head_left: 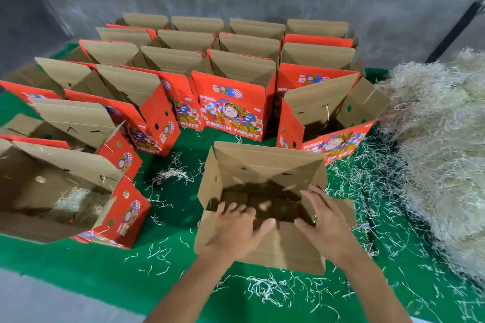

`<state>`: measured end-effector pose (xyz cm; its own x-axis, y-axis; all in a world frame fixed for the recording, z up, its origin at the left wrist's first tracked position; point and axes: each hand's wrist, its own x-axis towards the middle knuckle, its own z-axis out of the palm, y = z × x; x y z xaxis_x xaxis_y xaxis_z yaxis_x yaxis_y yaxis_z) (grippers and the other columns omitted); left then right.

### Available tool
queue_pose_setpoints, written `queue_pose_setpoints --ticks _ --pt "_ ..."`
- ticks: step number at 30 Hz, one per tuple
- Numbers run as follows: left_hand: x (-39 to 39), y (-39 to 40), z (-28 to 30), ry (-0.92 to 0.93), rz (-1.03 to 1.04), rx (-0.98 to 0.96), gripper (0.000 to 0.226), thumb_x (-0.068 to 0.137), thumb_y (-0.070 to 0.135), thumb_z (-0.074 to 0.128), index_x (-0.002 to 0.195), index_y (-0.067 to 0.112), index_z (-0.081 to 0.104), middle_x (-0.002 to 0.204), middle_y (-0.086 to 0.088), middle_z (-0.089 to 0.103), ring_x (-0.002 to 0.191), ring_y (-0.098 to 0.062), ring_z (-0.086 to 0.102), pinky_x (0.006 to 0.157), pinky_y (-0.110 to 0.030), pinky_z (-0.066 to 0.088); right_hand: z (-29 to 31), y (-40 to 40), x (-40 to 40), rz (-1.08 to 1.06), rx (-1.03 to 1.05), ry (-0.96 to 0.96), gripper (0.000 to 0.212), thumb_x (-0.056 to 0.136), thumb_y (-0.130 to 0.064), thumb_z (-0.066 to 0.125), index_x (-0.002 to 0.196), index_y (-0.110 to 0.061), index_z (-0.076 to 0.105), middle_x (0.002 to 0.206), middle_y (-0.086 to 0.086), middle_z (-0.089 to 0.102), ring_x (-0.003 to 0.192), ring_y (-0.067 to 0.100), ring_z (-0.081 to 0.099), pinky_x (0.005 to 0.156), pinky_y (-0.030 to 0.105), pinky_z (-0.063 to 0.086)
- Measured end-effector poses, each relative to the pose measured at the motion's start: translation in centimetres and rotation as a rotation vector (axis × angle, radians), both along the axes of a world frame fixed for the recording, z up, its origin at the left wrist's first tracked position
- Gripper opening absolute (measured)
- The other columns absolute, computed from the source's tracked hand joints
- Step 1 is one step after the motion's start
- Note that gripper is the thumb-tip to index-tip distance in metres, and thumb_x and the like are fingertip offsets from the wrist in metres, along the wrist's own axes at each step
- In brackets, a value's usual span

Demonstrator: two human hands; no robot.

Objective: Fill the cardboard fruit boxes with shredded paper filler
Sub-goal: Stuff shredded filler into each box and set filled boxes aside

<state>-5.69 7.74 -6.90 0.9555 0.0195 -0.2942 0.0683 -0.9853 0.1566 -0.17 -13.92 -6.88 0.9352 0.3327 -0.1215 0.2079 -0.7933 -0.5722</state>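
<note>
An open cardboard fruit box (265, 165) stands on the green mat right in front of me, its flaps up and its dark floor bare of filler. My left hand (237, 228) hovers over the box's near rim with fingers loosely spread, holding nothing. My right hand (324, 220) is at the near right corner, fingers spread over the opening. A big heap of pale shredded paper (443, 144) lies to the right. The box at the left (86, 173) has a clump of shredded paper in its bottom.
Several open red fruit boxes (233, 102) stand in rows behind and to the left on the green mat (173, 199). Loose paper shreds are scattered over the mat, thickest at the right. A grey wall rises behind, and grey floor shows at the lower left.
</note>
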Motion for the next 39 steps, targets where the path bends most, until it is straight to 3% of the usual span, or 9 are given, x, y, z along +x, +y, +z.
queue_pose_setpoints --ticks 4,8,12,14,17,21,29,33,39 --pt "-0.2 0.7 -3.5 -0.431 0.005 0.058 0.047 0.1 0.043 0.041 0.064 0.022 0.065 0.065 0.003 0.065 0.066 -0.019 0.061 0.078 -0.038 0.047 -2.7 1.7 -0.2 -0.096 -0.128 -0.352 0.052 0.082 -0.016 0.076 0.131 -0.011 0.06 0.142 0.002 0.054 0.123 0.032 0.054 0.104 0.048 0.044" --pt "1.5 0.6 -4.1 -0.467 0.101 0.049 0.046 0.094 0.032 0.048 0.052 0.019 0.064 0.052 0.003 0.062 0.052 -0.017 0.06 0.071 -0.032 0.047 -3.8 1.6 0.1 -0.344 -0.128 -0.251 0.065 0.086 -0.021 0.069 0.145 -0.011 0.043 0.159 0.003 0.033 0.143 0.034 0.032 0.118 0.051 0.02" --pt "1.9 2.7 -4.4 -0.581 0.045 0.046 0.031 0.092 0.04 0.047 0.094 0.019 0.071 0.116 -0.003 0.067 0.115 -0.018 0.059 0.114 -0.046 0.03 -4.3 1.2 0.9 -0.325 -0.077 0.013 0.068 0.1 -0.03 0.047 0.157 -0.025 0.012 0.166 -0.009 0.005 0.151 0.026 0.015 0.118 0.058 0.018" --pt "2.1 4.1 -4.0 -0.542 0.18 0.11 0.053 0.089 0.044 0.047 0.129 0.01 0.057 0.149 -0.012 0.042 0.142 -0.026 0.033 0.12 -0.051 0.015 -4.4 1.2 1.7 -0.316 0.005 0.211 0.059 0.103 -0.034 0.038 0.155 -0.036 0.01 0.163 -0.003 0.022 0.144 0.031 0.031 0.116 0.058 0.025" --pt "2.6 4.2 -3.4 -0.435 0.338 0.125 0.08 0.086 0.05 0.047 0.15 0.004 0.032 0.162 -0.015 0.015 0.15 -0.029 0.01 0.12 -0.055 0.006 -4.1 1.4 3.2 -0.423 0.239 0.461 0.042 0.105 -0.034 0.037 0.145 -0.043 0.031 0.135 0.004 0.058 0.119 0.03 0.056 0.107 0.052 0.041" --pt "3.5 4.1 -3.7 -0.323 0.454 0.106 0.095 0.085 0.053 0.043 0.155 -0.002 0.008 0.163 -0.019 0.001 0.151 -0.032 -0.006 0.119 -0.056 0.003 -4.7 1.7 3.8 -0.495 0.304 0.548 0.042 0.104 -0.043 0.04 0.146 -0.046 0.036 0.134 -0.004 0.056 0.116 0.022 0.055 0.112 0.047 0.036" --pt "5.3 5.9 -4.9 -0.354 0.582 -0.159 0.074 0.089 0.022 0.054 0.148 -0.009 0.022 0.155 -0.026 0.027 0.146 -0.037 0.021 0.121 -0.043 0.017 -5.1 2.0 5.3 -0.589 0.369 0.566 0.062 0.096 -0.066 0.042 0.152 -0.042 0.031 0.152 -0.003 0.042 0.134 0.024 0.044 0.116 0.043 0.03" --pt "6.8 7.1 -4.8 -0.143 0.728 -0.213 0.049 0.09 0.017 0.052 0.135 0.006 0.035 0.126 -0.01 0.06 0.114 -0.034 0.058 0.11 -0.054 0.027 -5.2 2.2 7.1 -0.53 0.729 0.782 0.066 0.09 -0.075 0.039 0.14 -0.034 0.054 0.135 0.0 0.062 0.121 0.023 0.059 0.108 0.042 0.041" --pt "7.4 7.8 -4.9 -0.144 0.687 -0.306 0.046 0.091 0.017 0.051 0.134 0.005 0.037 0.111 -0.018 0.064 0.104 -0.037 0.06 0.09 -0.041 0.045 -3.5 2.9 15.0 -0.748 0.916 0.628 0.06 0.098 -0.066 0.034 0.119 -0.02 0.066 0.104 0.007 0.075 0.096 0.025 0.07 0.096 0.039 0.051"
